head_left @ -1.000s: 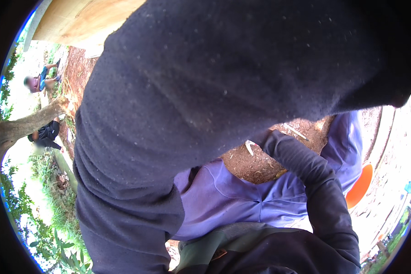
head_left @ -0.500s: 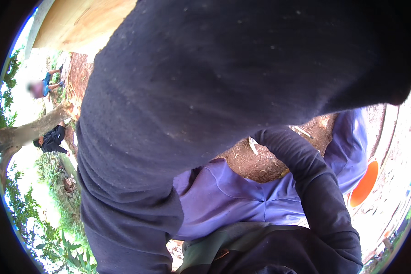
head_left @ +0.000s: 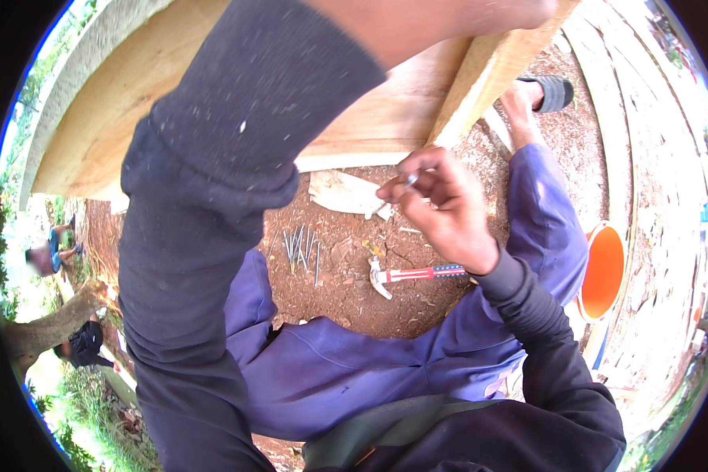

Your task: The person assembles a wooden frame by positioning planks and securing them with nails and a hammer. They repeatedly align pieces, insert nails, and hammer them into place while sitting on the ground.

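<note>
Reddish dirt ground [head_left: 334, 293], hammer [head_left: 421, 274] and loose nails [head_left: 300, 248] scattered there! Right hand [head_left: 453, 216]: grip pinched on small metal piece [head_left: 411, 180], blurred, near wooden beam [head_left: 488, 71]; probably nail: light, stiff, smooth, best taken mid-shank. Left hand [head_left: 480, 16] beside beam, cropped; can't tell grip.

Ground [head_left: 401, 318]: reddish-brown dirt, strewn with pale wood chips [head_left: 409, 230]. Loose bunch of nails [head_left: 300, 248] lying left of centre, pointing roughly forward; single nail [head_left: 317, 266] just right of bunch. Claw hammer [head_left: 409, 274] flat, head leftward. Pale wood scrap [head_left: 342, 193] farther forward. Small yellowish piece [head_left: 371, 248] near hammer head, possibly leaf.
</note>
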`<act>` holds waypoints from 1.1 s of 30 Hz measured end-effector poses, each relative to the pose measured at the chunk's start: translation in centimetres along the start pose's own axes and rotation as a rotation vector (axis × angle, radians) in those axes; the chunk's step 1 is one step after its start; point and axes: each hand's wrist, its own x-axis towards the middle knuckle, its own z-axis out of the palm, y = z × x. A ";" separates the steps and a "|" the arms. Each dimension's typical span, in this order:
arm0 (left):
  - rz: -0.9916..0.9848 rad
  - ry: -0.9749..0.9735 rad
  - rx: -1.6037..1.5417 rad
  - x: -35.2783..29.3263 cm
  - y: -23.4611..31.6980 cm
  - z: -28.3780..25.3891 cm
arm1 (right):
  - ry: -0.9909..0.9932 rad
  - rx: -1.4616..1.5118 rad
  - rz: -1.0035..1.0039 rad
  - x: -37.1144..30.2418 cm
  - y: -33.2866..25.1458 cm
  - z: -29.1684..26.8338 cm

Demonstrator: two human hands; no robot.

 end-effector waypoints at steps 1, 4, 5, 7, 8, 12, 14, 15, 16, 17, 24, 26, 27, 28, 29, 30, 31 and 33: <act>0.040 0.114 -0.021 -0.3 -0.1 0.2 | 0.073 0.027 -0.106 0.2 -2.3 -0.9; 0.107 0.218 0.011 -0.5 -0.2 0.6 | 0.172 -0.174 -0.487 1.3 -9.6 -4.8; 0.124 0.241 0.032 -0.5 -0.1 0.5 | 0.230 -0.112 -0.597 1.8 -11.8 -5.8; 0.110 0.211 0.005 -0.3 0.3 0.0 | 0.412 -0.206 -0.760 3.5 -15.8 -7.3; 0.082 0.149 0.009 -0.2 0.5 -0.3 | 0.470 -0.203 -0.793 4.5 -17.6 -7.8; 0.028 0.102 0.018 0.1 0.8 -0.6 | 0.424 -0.155 -0.913 8.7 -22.0 -8.3; 0.065 0.149 0.010 0.0 0.7 -0.4 | 0.344 -0.148 -0.927 10.3 -23.5 -8.7; 0.050 0.120 0.036 -0.2 0.6 -0.4 | 0.319 -0.136 -0.912 10.8 -24.1 -8.7; 0.056 0.130 0.021 -0.3 0.6 -0.3 | 0.301 -0.156 -0.902 11.1 -24.5 -8.8; 0.052 0.125 0.004 -0.3 0.6 -0.3 | 0.281 -0.176 -0.891 11.4 -24.9 -8.9; 0.019 0.090 -0.016 -0.3 0.9 -0.4 | 0.210 -0.298 -0.833 12.9 -24.9 -8.0; 0.023 0.100 -0.018 -0.3 0.8 -0.3 | 0.210 -0.323 -0.827 13.1 -24.7 -8.1; 0.029 0.110 -0.014 -0.3 0.7 -0.2 | 0.211 -0.320 -0.825 13.1 -24.7 -8.1; 0.036 0.119 -0.011 -0.3 0.6 -0.2 | 0.213 -0.318 -0.823 13.1 -24.7 -8.2; 0.037 0.120 -0.010 -0.3 0.6 -0.1 | 0.210 -0.320 -0.822 13.2 -24.7 -8.3; 0.038 0.120 -0.010 -0.3 0.5 0.0 | 0.207 -0.323 -0.819 13.2 -24.8 -8.3; 0.038 0.121 -0.010 -0.3 0.5 0.0 | 0.204 -0.325 -0.817 13.2 -24.8 -8.4; 0.037 0.115 -0.013 -0.3 0.5 0.0 | 0.206 -0.339 -0.825 13.1 -24.9 -8.3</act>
